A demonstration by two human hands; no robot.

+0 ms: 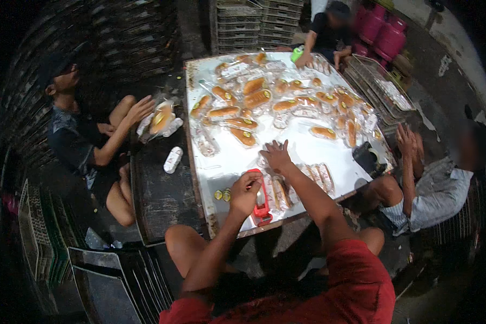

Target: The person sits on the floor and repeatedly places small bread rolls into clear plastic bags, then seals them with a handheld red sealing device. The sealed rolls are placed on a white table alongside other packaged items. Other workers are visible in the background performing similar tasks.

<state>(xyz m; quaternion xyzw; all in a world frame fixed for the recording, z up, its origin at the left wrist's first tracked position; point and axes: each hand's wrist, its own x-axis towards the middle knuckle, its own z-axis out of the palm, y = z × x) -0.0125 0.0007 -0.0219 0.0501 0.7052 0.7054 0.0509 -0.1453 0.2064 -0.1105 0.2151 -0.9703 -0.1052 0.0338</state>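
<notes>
My left hand (246, 191) is over the near part of the white-topped table (299, 141), its fingers curled beside the upper end of a red tape dispenser (262, 208). Whether anything small is between those fingers cannot be made out. Farther in, my right hand (277, 157) reaches flat with fingers spread, just above a row of wrapped bread rolls (281, 190). My right forearm hides part of that row. More wrapped rolls (318, 178) lie side by side to its right. Round yellow-green stickers (222, 195) lie left of my left hand.
Bagged bread rolls (257, 97) are heaped across the far half. A black tape dispenser (368, 158) sits at the right edge. Co-workers sit left (81, 117), right (433, 182) and at the back (328, 36). A dark tray (166, 202) adjoins the left edge; stacked trays (117, 279) stand lower left.
</notes>
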